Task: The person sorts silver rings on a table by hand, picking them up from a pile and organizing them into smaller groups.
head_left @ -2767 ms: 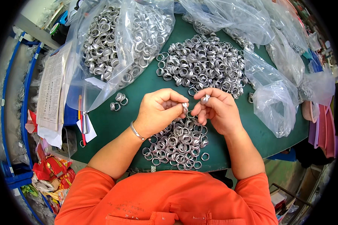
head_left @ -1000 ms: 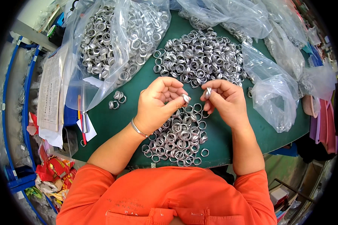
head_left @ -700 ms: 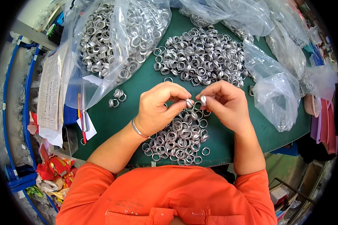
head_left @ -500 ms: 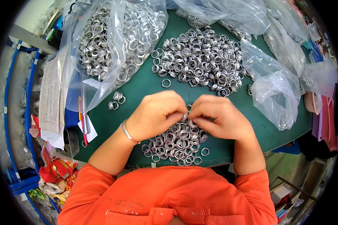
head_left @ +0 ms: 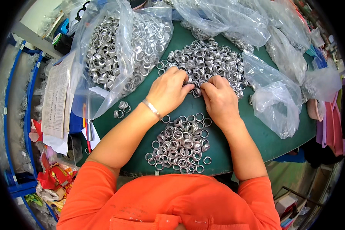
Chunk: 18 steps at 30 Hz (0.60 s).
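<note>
My left hand is at the near edge of a large heap of grey metal rings, its fingers curled and its thumb pointing right among the rings. Beside it, my right hand pinches at the same edge, thumb against bent fingers. Both hands appear closed on rings there, though the fingertips partly cover them. Nearer my body lies a smaller, looser pile of metal rings, with no hand on it. A silver bangle circles my left wrist.
A large clear bag of rings stands at the back left, with a few loose rings in front. A crumpled clear bag lies right of the heap on the green table. Printed sheets hang over the left edge.
Both hands have moved away from my body, from the near pile to the far heap. The top of the near pile is now uncovered. The view has shifted slightly.
</note>
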Tool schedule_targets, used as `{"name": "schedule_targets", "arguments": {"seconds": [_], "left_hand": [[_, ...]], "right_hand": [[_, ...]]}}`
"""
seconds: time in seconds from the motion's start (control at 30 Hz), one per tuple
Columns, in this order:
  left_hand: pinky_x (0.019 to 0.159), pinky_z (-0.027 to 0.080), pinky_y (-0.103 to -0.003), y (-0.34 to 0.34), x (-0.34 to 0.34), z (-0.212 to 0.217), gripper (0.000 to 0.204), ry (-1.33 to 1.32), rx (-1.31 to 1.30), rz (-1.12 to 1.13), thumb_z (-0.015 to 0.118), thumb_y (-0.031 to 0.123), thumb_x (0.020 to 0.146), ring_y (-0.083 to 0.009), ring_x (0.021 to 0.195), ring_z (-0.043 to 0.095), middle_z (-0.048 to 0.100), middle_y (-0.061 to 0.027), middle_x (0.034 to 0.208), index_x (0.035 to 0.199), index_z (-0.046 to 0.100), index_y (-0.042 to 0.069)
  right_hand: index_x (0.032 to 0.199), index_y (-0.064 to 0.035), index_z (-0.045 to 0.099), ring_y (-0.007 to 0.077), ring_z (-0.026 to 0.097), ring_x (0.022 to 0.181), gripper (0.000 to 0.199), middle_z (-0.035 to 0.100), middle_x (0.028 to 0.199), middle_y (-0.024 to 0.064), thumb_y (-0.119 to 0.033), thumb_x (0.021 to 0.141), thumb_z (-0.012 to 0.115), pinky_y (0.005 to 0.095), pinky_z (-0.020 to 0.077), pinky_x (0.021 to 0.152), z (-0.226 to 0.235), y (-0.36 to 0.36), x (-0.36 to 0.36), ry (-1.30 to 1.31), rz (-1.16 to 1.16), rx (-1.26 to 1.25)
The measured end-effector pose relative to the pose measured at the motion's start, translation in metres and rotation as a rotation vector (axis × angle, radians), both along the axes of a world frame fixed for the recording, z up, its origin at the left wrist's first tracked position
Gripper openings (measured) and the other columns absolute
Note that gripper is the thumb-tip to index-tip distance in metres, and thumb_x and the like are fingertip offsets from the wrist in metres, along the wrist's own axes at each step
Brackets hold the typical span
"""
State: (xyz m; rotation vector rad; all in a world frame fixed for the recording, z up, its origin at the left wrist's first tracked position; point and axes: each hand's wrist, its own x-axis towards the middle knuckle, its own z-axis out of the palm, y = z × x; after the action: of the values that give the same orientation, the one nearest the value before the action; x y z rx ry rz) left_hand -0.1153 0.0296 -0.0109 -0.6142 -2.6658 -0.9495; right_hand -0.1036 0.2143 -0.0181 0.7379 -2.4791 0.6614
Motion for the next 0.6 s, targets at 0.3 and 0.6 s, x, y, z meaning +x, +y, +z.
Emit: {"name": "schedule_targets", "arguments": {"seconds": [0.3, 0.6], "left_hand": [[0.058, 0.047, -0.026, -0.002, -0.002, -0.006, 0.017, -0.117, 0.263, 0.071, 0.076, 0.01, 0.076, -0.0127, 0.063, 0.056, 0.055, -0.0033, 0.077, 0.073, 0.062, 0.002], [0.068, 0.054, -0.024, -0.013, 0.025, -0.021, 0.015, -0.5, 0.86, 0.16, 0.064, -0.002, 0.086, -0.0118, 0.077, 0.065, 0.066, -0.0066, 0.09, 0.1, 0.059, -0.001]], "right_hand": [[0.086, -0.0037, 0.063, 0.0282, 0.057, 0.08, 0.014, 0.057, 0.089, 0.0083, 0.0, 0.072, 0.064, 0.0373, 0.0502, 0.068, -0.001, -0.002, 0.002, 0.026, -0.019, -0.023], [0.099, -0.0011, 0.062, 0.0275, 0.065, 0.079, 0.018, 0.063, 0.09, 0.0128, 0.002, 0.082, 0.065, 0.0356, 0.0528, 0.068, 0.001, 0.002, 0.0, -0.022, 0.015, -0.275]]}}
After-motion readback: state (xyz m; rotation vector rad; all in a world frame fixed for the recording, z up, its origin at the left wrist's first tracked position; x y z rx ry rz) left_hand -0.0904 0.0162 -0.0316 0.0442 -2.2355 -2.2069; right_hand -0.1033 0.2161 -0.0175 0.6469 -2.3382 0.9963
